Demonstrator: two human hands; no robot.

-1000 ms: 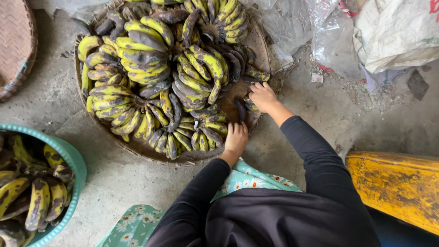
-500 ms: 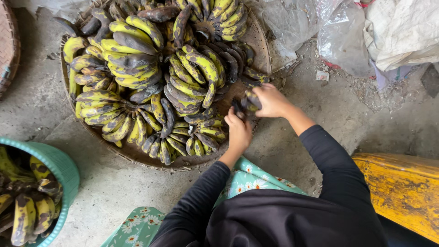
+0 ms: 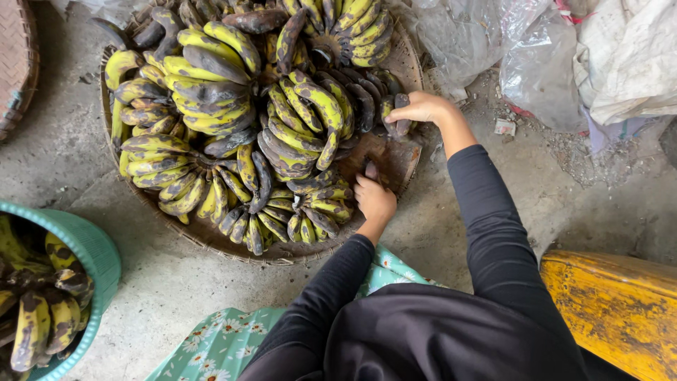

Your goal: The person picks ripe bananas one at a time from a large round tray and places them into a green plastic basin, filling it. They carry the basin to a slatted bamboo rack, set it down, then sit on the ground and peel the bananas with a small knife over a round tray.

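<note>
A round woven tray (image 3: 392,159) on the concrete floor is heaped with bunches of yellow-green, black-spotted bananas (image 3: 211,106). My right hand (image 3: 422,108) is at the tray's right rim, closed around a couple of blackened bananas (image 3: 400,120). My left hand (image 3: 374,200) rests at the tray's near right side. Its fingers are closed on a small dark piece (image 3: 370,169) that looks like a blackened banana. Both arms are in black sleeves. A bunch of spotted bananas (image 3: 310,212) lies just left of my left hand.
A teal basin (image 3: 95,247) holding more spotted bananas stands at the lower left. A yellow wooden block (image 3: 620,303) is at the lower right. Clear plastic bags (image 3: 536,56) and a white sack (image 3: 627,56) lie at the upper right, and a woven basket (image 3: 14,63) at the upper left.
My right hand has lifted away from my left toward the tray's far right rim, carrying blackened bananas. My left hand stays low, holding a dark piece. The camera has moved closer.
</note>
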